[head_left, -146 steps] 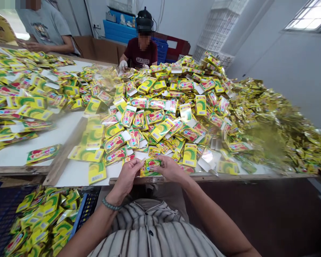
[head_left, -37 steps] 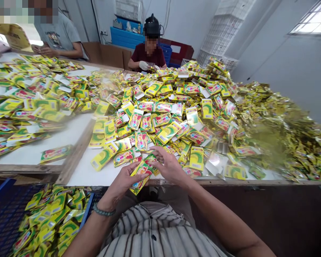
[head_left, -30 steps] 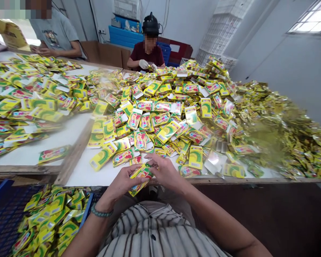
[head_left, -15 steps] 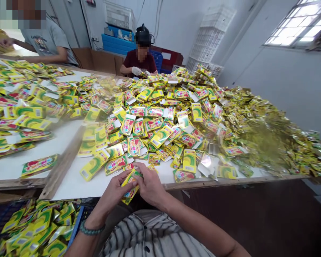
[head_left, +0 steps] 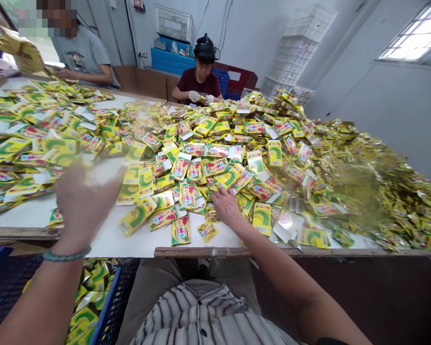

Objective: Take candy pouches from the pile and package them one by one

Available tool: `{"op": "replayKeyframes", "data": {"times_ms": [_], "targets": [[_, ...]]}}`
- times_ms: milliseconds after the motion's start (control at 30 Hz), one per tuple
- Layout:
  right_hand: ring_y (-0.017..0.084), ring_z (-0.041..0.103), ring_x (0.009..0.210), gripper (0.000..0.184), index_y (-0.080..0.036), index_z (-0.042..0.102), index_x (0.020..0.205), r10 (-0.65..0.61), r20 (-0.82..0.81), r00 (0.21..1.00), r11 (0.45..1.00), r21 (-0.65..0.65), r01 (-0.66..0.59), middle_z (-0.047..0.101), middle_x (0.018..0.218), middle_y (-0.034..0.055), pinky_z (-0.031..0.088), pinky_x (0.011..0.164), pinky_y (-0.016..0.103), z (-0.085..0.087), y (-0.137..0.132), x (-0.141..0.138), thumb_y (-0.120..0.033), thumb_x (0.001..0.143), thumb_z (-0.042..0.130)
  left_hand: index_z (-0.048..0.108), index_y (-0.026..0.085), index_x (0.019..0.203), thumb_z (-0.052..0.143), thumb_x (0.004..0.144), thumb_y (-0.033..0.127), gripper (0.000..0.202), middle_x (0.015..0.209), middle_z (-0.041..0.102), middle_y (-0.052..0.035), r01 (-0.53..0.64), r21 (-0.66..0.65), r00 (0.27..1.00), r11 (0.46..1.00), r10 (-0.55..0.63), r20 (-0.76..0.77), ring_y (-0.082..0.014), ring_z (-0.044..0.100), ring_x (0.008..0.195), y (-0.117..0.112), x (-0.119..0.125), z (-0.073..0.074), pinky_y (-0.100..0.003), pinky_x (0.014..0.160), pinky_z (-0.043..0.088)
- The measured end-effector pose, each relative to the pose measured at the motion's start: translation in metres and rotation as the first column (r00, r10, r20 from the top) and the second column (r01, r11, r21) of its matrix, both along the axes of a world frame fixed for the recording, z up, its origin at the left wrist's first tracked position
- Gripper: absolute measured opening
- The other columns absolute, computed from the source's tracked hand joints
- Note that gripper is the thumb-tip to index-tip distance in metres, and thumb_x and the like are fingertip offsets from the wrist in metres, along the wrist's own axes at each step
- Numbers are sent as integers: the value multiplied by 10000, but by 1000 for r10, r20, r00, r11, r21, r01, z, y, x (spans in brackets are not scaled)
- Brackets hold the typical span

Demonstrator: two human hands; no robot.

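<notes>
My left hand (head_left: 82, 201), smeared by motion, is raised over the left part of the table near the wooden divider; its fingers and anything in them cannot be made out. My right hand (head_left: 225, 206) reaches into the pile, its bent fingers pressed down among the cartons; what they grip, if anything, is hidden. Beside its fingertips lies a yellow carton with a green curve (head_left: 230, 176). Closer to the table edge are a small shiny sachet (head_left: 207, 231) and a printed carton (head_left: 181, 231) showing its red and pink side.
A blue crate (head_left: 107, 302) with yellow packs stands below the table at the left. Sachets (head_left: 373, 191) are heaped at the right, and more cartons (head_left: 17, 158) lie at the left. Across the table sits a gloved co-worker (head_left: 201, 86); another person (head_left: 88, 57) is at the far left.
My hands have parted from the small yellow carton they held together. The left has swung left, and the right has moved forward into the pile. The view has shifted slightly.
</notes>
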State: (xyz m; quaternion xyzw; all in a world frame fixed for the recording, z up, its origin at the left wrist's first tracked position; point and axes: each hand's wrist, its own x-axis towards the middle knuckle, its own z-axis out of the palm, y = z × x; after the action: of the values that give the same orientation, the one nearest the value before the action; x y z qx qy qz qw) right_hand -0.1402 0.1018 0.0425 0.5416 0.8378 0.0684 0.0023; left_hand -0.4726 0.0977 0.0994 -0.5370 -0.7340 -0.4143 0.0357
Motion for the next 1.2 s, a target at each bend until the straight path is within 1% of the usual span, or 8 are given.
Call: {"op": "replayKeyframes", "data": {"times_ms": [100,200,433,567,667,867,1000,1200], "targets": [[251,479,975,220,-157,647,852,-32,-48,998,998,46,34,672,871,118,291,829,373,-5,7,8,-109,898,438,613,115,1063,598,823,373,353,1022,660,-118,236,-135,967,962,-246,-66,-262,609,951,-17,52,-17,-372,856,471],[231,490,932,227,-155,646,883,-73,-142,987,992,96,87,661,845,103,312,804,330,-6,4,15,-114,909,425,656,140,861,550,864,359,243,886,657,-117,499,-421,821,757,-569,-51,-269,600,914,-43,122,-48,-357,831,457],[197,528,832,206,-154,609,923,-115,-257,960,992,14,122,662,859,70,352,743,277,0,-21,26,-157,952,404,618,78,966,647,769,186,226,991,654,-204,566,-587,744,579,-666,61,-328,591,987,-54,200,-81,-381,821,419],[244,487,983,156,-149,609,949,12,-106,994,995,96,-2,647,994,114,339,817,341,1,-19,12,-153,912,458,552,129,1039,558,833,201,217,821,680,-114,582,-569,763,581,-631,136,-272,649,787,-51,188,-85,-325,662,417],[277,417,1108,182,-142,621,968,76,4,997,987,142,-76,579,1209,142,310,848,395,-1,-6,3,-103,876,469,541,201,945,613,802,305,191,803,673,-51,645,-387,758,659,-486,436,-237,650,757,-53,172,-89,-293,636,417],[247,464,1026,195,-174,658,895,-81,-323,943,984,122,126,668,1029,87,311,865,379,-3,8,17,-139,899,466,551,188,885,729,637,420,384,639,621,31,678,-80,298,731,-173,939,-138,566,546,-59,143,-86,-223,494,395],[207,509,868,228,-163,632,922,-86,-461,883,986,85,140,667,900,71,367,781,306,1,-4,18,-156,928,404,569,166,888,773,566,426,461,609,627,40,616,-75,223,784,-83,971,-115,550,513,-61,136,-81,-205,464,398],[278,450,1071,214,-131,615,960,93,-38,995,993,74,-90,642,1010,134,312,877,397,0,5,-7,-64,816,471,571,175,887,785,565,417,457,696,689,17,605,-14,135,796,-86,987,-160,649,632,-67,135,-80,-264,591,512]]}}
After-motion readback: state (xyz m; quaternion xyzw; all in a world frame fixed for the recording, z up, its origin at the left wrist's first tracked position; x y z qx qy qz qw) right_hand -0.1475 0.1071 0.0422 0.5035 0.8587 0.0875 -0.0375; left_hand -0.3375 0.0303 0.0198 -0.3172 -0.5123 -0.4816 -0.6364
